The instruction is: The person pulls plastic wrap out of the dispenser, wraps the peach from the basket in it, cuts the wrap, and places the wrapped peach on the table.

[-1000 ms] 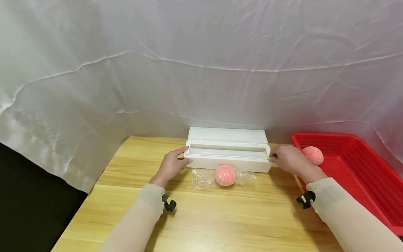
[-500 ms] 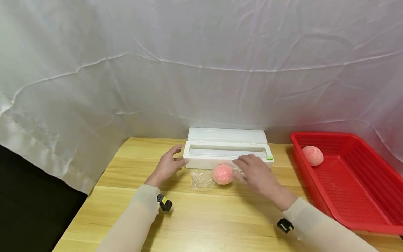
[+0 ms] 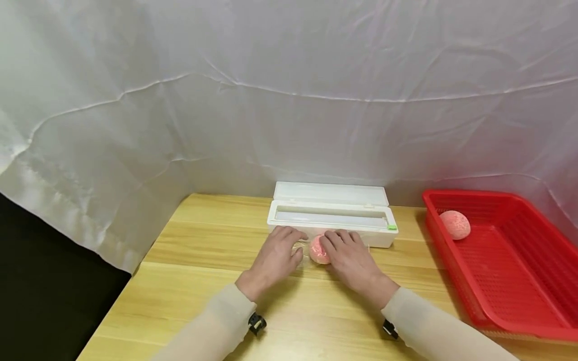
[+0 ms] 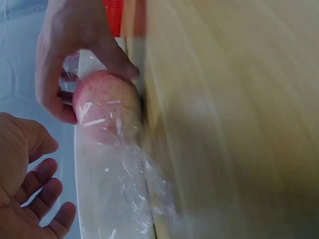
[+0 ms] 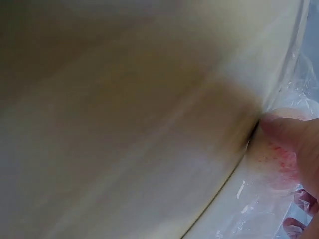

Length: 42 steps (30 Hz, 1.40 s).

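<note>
An apple [image 3: 318, 250], pinkish red with a paler side, lies on the table in a loose sheet of clear cling film [image 4: 144, 184]. My right hand [image 3: 354, 260] grips it, thumb on the near side and fingers curled over the far side. To the left of the apple, my left hand [image 3: 274, 258] hovers with fingers apart and loosely bent; in the left wrist view it is clear of the film. Right behind both hands stands a white cling film dispenser [image 3: 289, 220], its lid up, with a green cutter slider [image 3: 392, 227] at its right end.
A red plastic basket [image 3: 478, 296] stands on the right, holding a second apple [image 3: 455, 224] in its back left corner. Grey-white cloth [image 3: 289, 125] hangs behind the wooden table [image 3: 307, 321]. The table's left edge borders a dark area.
My right hand has left the dispenser's slider, come left and taken hold of the apple. My left hand has moved from the dispenser's left end towards the film beside the apple.
</note>
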Motion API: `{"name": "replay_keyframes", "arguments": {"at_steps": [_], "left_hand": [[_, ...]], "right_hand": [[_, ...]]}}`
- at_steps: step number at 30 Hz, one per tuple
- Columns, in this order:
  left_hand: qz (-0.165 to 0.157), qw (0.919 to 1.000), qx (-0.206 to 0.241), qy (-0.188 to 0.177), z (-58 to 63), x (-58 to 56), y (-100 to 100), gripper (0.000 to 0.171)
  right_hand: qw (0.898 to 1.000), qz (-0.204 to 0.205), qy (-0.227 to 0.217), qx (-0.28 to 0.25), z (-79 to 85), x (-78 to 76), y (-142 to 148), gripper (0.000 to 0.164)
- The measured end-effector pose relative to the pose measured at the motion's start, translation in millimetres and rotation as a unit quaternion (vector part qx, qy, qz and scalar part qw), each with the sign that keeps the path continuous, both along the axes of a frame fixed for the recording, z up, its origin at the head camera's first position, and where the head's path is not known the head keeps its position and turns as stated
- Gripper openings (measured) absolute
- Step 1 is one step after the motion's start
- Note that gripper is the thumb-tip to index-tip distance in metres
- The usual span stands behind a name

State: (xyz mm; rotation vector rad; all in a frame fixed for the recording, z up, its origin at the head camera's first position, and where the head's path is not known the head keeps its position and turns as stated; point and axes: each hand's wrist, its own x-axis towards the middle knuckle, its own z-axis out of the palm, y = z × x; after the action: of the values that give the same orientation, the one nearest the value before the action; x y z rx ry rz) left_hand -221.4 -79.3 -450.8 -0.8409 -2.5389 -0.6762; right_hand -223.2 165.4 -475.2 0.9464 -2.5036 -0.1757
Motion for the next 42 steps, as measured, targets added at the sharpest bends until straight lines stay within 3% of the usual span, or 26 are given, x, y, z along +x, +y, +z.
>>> {"name": "replay_keyframes", "arguments": {"at_steps": [4,8,13,16,20,25,29,31,33,34,39,40,42], "left_hand": [[0.013,0.9995,-0.004,-0.030,1.8,3.9,6.3,0.029],[0.010,0.9970,-0.015,-0.075,4.0,7.0,7.1,0.035],[-0.007,0.9954,-0.027,-0.092,8.5,11.3,9.2,0.036],[-0.018,0.9942,-0.040,-0.098,14.2,15.8,12.2,0.040],[-0.048,0.9887,-0.101,-0.100,21.5,23.4,18.1,0.052],[-0.071,0.9750,-0.200,-0.065,19.2,31.0,26.4,0.068],[-0.065,0.9707,-0.227,-0.047,11.8,32.6,32.6,0.077],[-0.065,0.9702,-0.230,-0.042,10.0,31.8,35.4,0.076],[-0.064,0.9693,-0.234,-0.040,10.0,29.6,37.7,0.076],[-0.064,0.9689,-0.236,-0.042,10.7,28.0,38.8,0.075],[-0.060,0.9639,-0.248,-0.075,17.2,14.9,43.8,0.073],[-0.059,0.9625,-0.249,-0.088,18.5,12.1,44.4,0.072],[-0.058,0.9599,-0.250,-0.113,20.2,7.4,44.9,0.071]], "right_hand": [[1.000,0.007,0.003,-0.021,0.2,-4.0,-1.6,0.063],[0.998,0.006,-0.031,-0.055,6.4,-3.1,0.3,0.068],[0.992,0.008,-0.107,-0.067,19.7,2.6,0.8,0.065],[0.983,-0.003,-0.170,-0.070,28.2,5.9,0.5,0.060],[0.961,-0.021,-0.261,-0.087,37.1,5.9,2.1,0.052],[0.927,-0.028,-0.355,-0.116,41.5,-0.6,5.8,0.039],[0.890,-0.016,-0.434,-0.137,39.9,-4.9,7.9,0.032],[0.878,-0.012,-0.457,-0.142,39.9,-5.7,9.3,0.033],[0.879,-0.012,-0.456,-0.138,41.2,-5.7,10.9,0.035],[0.886,-0.013,-0.444,-0.133,42.7,-5.1,11.8,0.036],[0.941,-0.010,-0.323,-0.101,54.1,1.0,14.5,0.046],[0.947,-0.010,-0.308,-0.094,56.7,3.1,13.9,0.049],[0.948,-0.015,-0.306,-0.086,61.1,6.8,11.7,0.051]]}}
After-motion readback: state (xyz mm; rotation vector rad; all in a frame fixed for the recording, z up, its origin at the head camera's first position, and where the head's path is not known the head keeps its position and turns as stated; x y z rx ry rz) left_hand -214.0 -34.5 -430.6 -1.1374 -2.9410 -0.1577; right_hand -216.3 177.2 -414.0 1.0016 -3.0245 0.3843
